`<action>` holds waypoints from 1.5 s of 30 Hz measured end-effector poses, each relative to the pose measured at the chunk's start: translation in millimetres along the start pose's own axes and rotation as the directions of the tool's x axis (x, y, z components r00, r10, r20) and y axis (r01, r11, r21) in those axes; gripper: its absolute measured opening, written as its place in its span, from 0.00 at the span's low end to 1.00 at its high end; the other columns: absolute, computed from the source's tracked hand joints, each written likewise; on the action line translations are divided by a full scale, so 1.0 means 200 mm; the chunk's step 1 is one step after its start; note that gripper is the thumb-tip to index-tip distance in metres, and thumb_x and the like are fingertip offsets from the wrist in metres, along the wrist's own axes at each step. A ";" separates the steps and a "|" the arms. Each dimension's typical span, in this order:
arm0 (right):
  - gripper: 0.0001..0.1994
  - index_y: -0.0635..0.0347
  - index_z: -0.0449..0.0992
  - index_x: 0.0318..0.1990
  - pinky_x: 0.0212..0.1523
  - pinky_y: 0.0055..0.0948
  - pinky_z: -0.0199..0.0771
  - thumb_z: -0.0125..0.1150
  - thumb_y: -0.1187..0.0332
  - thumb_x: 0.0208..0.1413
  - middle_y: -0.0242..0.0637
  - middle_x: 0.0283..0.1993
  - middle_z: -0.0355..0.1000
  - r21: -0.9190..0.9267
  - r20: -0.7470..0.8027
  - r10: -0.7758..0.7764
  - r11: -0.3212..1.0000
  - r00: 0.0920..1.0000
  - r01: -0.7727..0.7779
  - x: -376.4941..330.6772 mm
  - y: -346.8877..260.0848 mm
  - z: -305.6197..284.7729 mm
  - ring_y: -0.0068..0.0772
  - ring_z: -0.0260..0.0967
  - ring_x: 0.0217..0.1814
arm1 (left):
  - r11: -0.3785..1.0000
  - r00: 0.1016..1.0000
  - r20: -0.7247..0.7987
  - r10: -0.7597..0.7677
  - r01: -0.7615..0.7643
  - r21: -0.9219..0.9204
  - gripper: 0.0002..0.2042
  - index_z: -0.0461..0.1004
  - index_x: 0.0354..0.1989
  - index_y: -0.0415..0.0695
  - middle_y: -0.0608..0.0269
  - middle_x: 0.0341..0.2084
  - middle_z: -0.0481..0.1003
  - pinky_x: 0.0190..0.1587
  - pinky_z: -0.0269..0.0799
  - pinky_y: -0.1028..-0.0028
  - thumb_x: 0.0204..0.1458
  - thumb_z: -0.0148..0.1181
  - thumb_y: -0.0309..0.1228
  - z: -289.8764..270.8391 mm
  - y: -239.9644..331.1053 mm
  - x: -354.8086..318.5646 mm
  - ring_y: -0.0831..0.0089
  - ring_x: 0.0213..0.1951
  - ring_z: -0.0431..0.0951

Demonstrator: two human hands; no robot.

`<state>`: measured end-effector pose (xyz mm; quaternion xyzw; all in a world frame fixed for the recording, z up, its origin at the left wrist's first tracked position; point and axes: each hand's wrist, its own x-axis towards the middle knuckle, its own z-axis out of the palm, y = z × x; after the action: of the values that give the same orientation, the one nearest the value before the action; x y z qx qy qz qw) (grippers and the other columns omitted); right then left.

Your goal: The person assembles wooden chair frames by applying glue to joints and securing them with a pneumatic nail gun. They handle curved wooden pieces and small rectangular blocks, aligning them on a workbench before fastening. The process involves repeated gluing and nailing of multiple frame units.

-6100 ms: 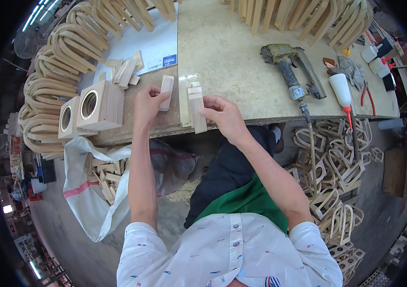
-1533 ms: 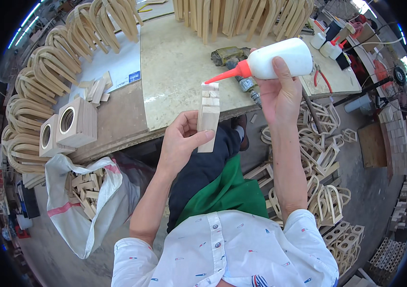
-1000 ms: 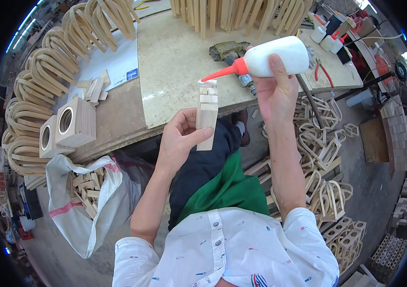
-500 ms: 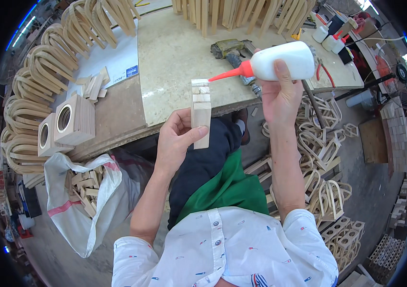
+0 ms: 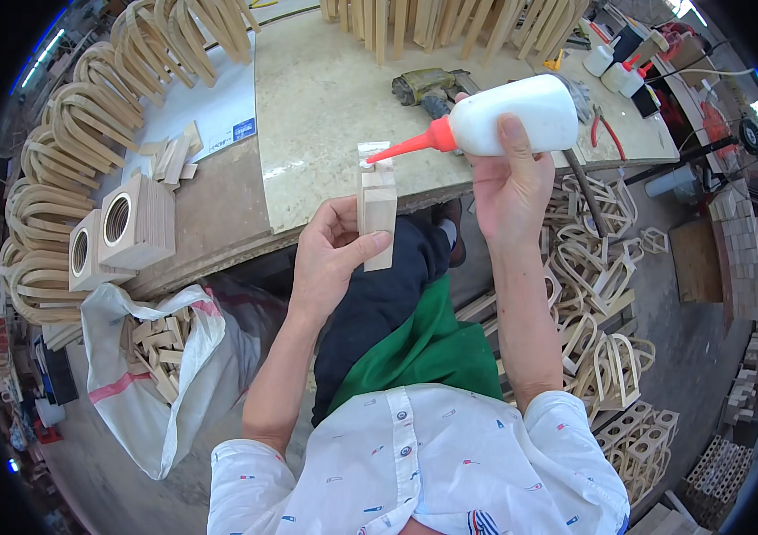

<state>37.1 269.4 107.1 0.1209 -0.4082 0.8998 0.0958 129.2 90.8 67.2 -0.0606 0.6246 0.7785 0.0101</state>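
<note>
Sitting at the bench edge in a white shirt and green apron (image 5: 432, 343), the person holds the work up between lap and tabletop. Closest in, the left hand (image 5: 330, 259) is wrapped around a small wooden block (image 5: 378, 214), thumb across its front face and fingers behind, keeping it upright with its top end raised. The right hand (image 5: 511, 183) is closed around a white glue bottle (image 5: 508, 116), tipped on its side so the red nozzle (image 5: 401, 147) meets the block's top end, where something pale and glossy, apparently glue, seems to sit.

To do this well, I would judge a gentle, steady squeeze best, with the nozzle drawn across the end face so the bead stays thin and even and does not run down the sides onto the thumb. Keeping the block level would help the glue stay where it is laid.

Just beyond the hands lies the pale worktable (image 5: 334, 98), with a power tool (image 5: 428, 86) behind the bottle and red-handled pliers (image 5: 609, 138) to the right. On the brown part of the bench to the left stand two square wooden boxes (image 5: 125, 232) with round holes, and loose wood offcuts (image 5: 172, 156) lie near them. Below those, a white sack (image 5: 160, 374) holds more wood pieces. Farther out, curved wooden frames (image 5: 85, 125) are stacked along the far left, and others (image 5: 602, 303) are heaped on the floor to the right.
</note>
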 end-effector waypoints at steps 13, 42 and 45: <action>0.21 0.68 0.63 0.55 0.55 0.44 0.74 0.61 0.68 0.58 0.46 0.50 0.70 -0.124 0.002 -0.123 0.985 0.992 0.123 0.00 -0.02 -0.07 0.50 0.69 0.57 | 0.999 0.999 -0.021 0.030 -0.030 -0.023 0.22 0.69 0.50 0.35 0.59 0.39 0.76 0.47 0.71 0.75 0.46 0.67 0.24 -0.03 -0.04 0.01 0.75 0.41 0.76; 0.22 0.70 0.62 0.56 0.58 0.45 0.72 0.60 0.66 0.59 0.48 0.50 0.70 -0.040 -0.016 -0.073 0.997 0.997 0.072 -0.09 -0.05 -0.01 0.50 0.69 0.56 | 0.999 0.995 -0.085 0.049 -0.049 0.004 0.21 0.69 0.48 0.34 0.58 0.39 0.76 0.48 0.70 0.75 0.46 0.68 0.25 -0.02 -0.02 0.04 0.76 0.41 0.75; 0.22 0.69 0.63 0.56 0.58 0.44 0.72 0.60 0.66 0.59 0.47 0.50 0.70 -0.044 0.007 -0.032 0.998 0.999 0.033 -0.10 -0.03 0.01 0.49 0.70 0.56 | 0.996 0.994 -0.087 0.070 -0.064 0.064 0.22 0.69 0.48 0.34 0.58 0.40 0.76 0.49 0.68 0.74 0.45 0.69 0.26 -0.02 -0.03 0.05 0.75 0.42 0.75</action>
<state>59.0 269.8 107.4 0.1283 -0.4263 0.8884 0.1117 120.3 87.7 60.0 -0.0741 0.6496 0.7555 -0.0421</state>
